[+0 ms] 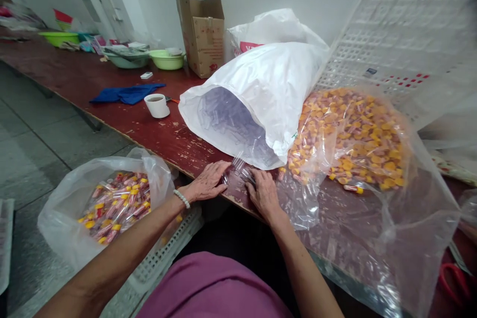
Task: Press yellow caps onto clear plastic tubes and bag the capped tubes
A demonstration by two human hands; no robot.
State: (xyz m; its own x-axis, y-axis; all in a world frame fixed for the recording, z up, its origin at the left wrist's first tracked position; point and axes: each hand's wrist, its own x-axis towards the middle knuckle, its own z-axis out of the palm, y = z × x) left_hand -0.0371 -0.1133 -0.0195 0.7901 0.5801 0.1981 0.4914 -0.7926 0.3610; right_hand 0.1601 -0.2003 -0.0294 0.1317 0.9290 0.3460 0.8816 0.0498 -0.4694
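Several clear plastic tubes [238, 171] lie in a small heap at the table's front edge, just below the mouth of a white sack [261, 89] full of more such tubes. My left hand [204, 181] flanks the heap on the left, palm down, its fingers stretched out and reaching the tubes. On the other side, my right hand [264, 193] rests with fingers loosely bent and apart, touching the heap. Neither hand is closed round a tube. To the right, a clear plastic bag [387, 228] lies over a pile of yellow-capped tubes [354, 134].
At lower left, a plastic-lined bag [59, 208] holds capped tubes above a white crate [160, 258]. A white cup [157, 106] of dark liquid and a blue cloth [128, 93] stand left of the sack. Behind are a cardboard box [206, 44] and a tilted white basket [402, 35].
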